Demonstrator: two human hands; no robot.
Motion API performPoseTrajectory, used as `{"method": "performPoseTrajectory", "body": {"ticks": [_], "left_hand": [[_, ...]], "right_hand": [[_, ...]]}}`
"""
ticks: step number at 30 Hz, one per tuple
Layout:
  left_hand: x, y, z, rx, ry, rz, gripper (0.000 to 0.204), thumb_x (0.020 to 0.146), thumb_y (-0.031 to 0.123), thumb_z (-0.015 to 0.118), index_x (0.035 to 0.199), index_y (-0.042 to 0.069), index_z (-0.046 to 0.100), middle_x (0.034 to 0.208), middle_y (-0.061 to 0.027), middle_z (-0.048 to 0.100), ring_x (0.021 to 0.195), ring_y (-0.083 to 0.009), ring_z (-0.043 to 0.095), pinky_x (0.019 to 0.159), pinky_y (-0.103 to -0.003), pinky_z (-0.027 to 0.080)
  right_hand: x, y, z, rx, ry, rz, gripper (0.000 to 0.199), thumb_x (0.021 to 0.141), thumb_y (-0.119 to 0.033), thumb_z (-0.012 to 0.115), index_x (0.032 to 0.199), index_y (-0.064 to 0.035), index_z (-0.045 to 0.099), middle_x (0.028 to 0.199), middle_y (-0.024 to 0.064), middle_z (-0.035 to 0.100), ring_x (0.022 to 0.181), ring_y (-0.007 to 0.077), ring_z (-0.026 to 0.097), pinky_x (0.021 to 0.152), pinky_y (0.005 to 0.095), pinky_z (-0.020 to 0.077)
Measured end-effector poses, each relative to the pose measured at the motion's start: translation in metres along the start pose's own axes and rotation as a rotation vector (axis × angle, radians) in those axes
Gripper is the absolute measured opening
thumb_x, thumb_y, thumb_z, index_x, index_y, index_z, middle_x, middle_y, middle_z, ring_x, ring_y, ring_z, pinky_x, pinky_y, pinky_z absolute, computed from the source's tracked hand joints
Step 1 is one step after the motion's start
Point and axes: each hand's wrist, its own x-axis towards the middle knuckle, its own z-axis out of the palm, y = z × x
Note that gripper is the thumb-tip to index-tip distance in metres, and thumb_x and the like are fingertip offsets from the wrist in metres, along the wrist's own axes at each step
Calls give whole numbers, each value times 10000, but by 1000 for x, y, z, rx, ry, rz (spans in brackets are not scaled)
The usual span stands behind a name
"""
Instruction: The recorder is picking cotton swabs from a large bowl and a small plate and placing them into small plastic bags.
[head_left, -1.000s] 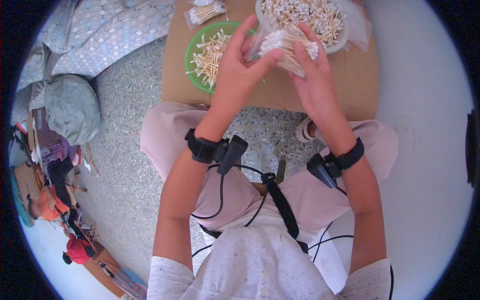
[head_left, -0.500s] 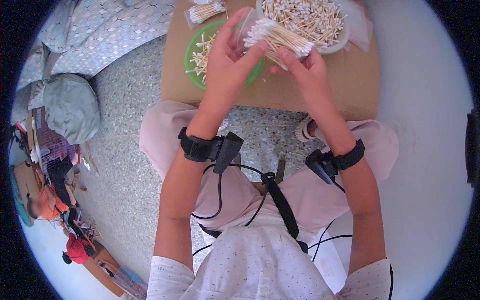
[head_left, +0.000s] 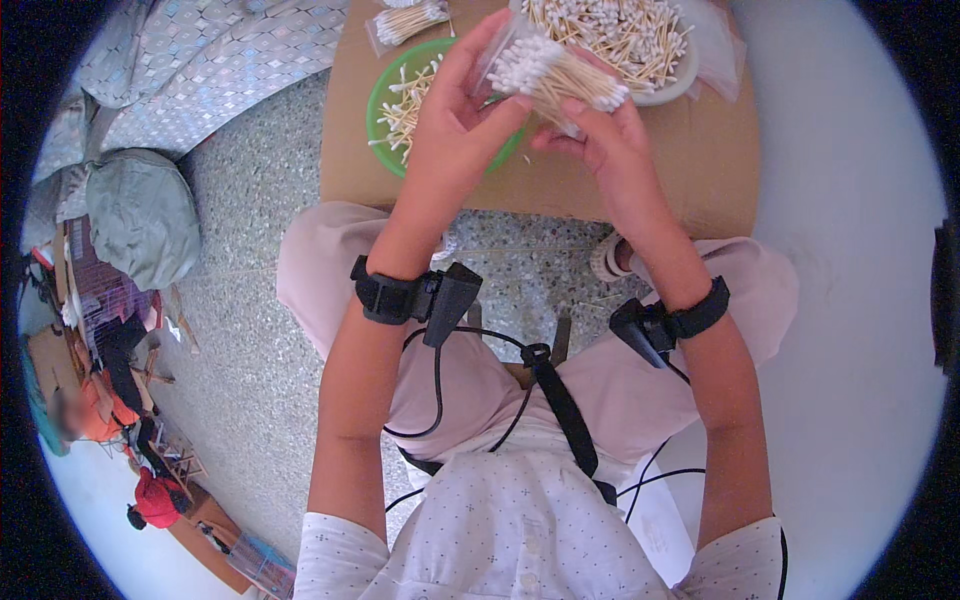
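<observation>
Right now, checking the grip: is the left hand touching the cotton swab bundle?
Touching. The head view shows the left hand fingers wrapped against the cotton swab bundle.

**Speckled floor, cardboard worktop, clutter at left**

The floor (head_left: pixel 250 330) is grey speckled terrazzo, evenly and brightly lit. A flat brown cardboard surface (head_left: pixel 700 170) serves as a low table at the far side. Far left, a pale blue patterned cloth (head_left: pixel 220 50) lies spread out, with a grey-green bundle (head_left: pixel 140 215) near it. A pale smooth surface (head_left: pixel 860 300) fills the right. Small mixed clutter (head_left: pixel 110 380) crowds the left edge, too small to identify.
</observation>
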Motion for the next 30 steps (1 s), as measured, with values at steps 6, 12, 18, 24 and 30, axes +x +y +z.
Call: {"method": "performPoseTrajectory", "body": {"ticks": [6, 12, 18, 24, 30], "left_hand": [[-3, 9, 16, 103, 161, 135, 486, 876, 56, 648, 1328, 35, 471, 1276, -77, 529, 1185, -204, 514, 1004, -325, 425], [1, 2, 0, 215, 171, 48, 241, 905, 143, 645, 1108, 26, 594, 1061, -54, 633, 1017, -134, 582, 855, -266, 465], [3, -2, -9, 101, 98, 79, 203, 899, 115, 605, 1073, 27, 662, 1122, -73, 638, 995, -129, 592, 830, -264, 465], [3, 5, -11, 244, -5, 92, 214, 885, 65, 581, 1050, 73, 717, 1134, -49, 639, 992, -113, 594, 800, -254, 473], [4, 5, -15, 229, -73, 112, 212, 847, 109, 672, 1052, 94, 719, 1095, -12, 641, 969, -104, 599, 759, -243, 477]], "right_hand": [[0, 0, -10, 133, -27, 60, 455, 928, -227, 559, 1325, -52, 421, 1220, 107, 575, 1067, 214, 606, 743, 379, 591], [-2, -2, -7, 110, 43, 19, 400, 919, -223, 558, 1260, -50, 444, 1189, 96, 584, 1050, 211, 612, 765, 381, 587], [-2, -3, -7, 41, 112, 1, 412, 910, -201, 543, 1283, -46, 461, 1153, 91, 602, 983, 196, 622, 728, 339, 570], [0, -6, -6, -19, 130, -46, 419, 908, -182, 523, 1297, -35, 479, 1121, 91, 615, 921, 175, 618, 669, 297, 547], [2, -6, -9, -155, 100, -114, 385, 908, -123, 514, 1286, -50, 490, 1115, 85, 613, 900, 145, 605, 643, 271, 534]]}}
